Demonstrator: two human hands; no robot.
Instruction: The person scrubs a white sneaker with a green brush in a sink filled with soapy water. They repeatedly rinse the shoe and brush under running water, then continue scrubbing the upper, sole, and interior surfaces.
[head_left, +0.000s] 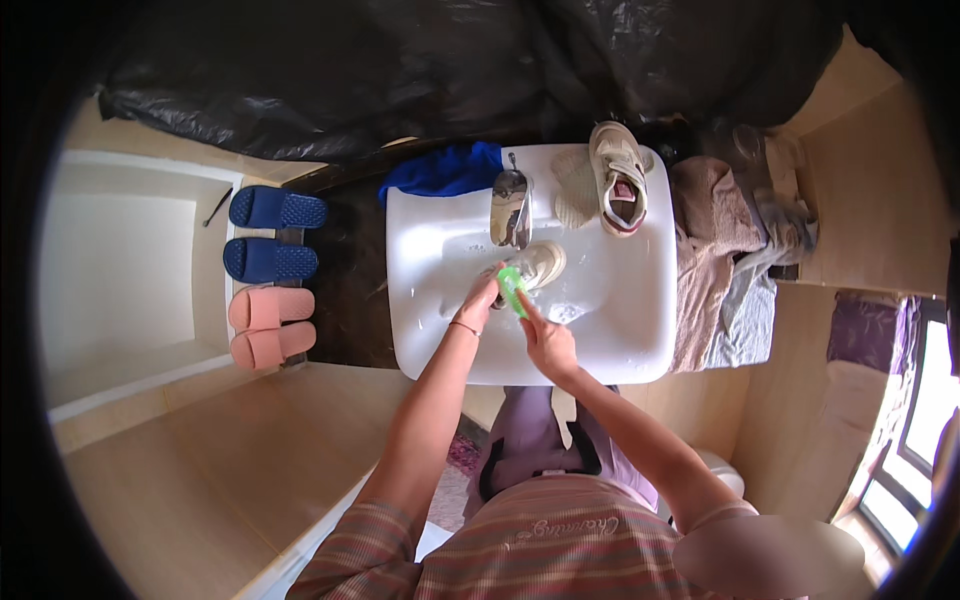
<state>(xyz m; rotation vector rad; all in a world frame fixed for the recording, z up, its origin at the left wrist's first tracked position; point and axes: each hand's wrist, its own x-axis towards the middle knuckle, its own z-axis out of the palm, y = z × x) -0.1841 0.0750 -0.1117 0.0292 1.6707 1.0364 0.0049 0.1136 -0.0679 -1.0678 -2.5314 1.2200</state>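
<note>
Over the basin of a white sink (637, 322), my right hand (550, 346) grips a green scrub brush (512, 291) and presses it against a light-coloured shoe (545, 266). My left hand (481, 294) holds that shoe at its near left end, with the fingers partly hidden. Some suds lie in the basin beside the brush. A second off-white sneaker (620, 180) with laces rests on the sink's back right rim, toe away from me. Left of it lies a pale insole (573, 187). The metal faucet (511, 210) stands at the back middle.
A blue cloth (450, 172) drapes over the back left rim. Blue slippers (277, 208) and pink slippers (271, 308) lie on the left. Brown towel (701, 285) and grey towel (742, 322) lie right of the sink. Black plastic sheeting (450, 75) hangs behind.
</note>
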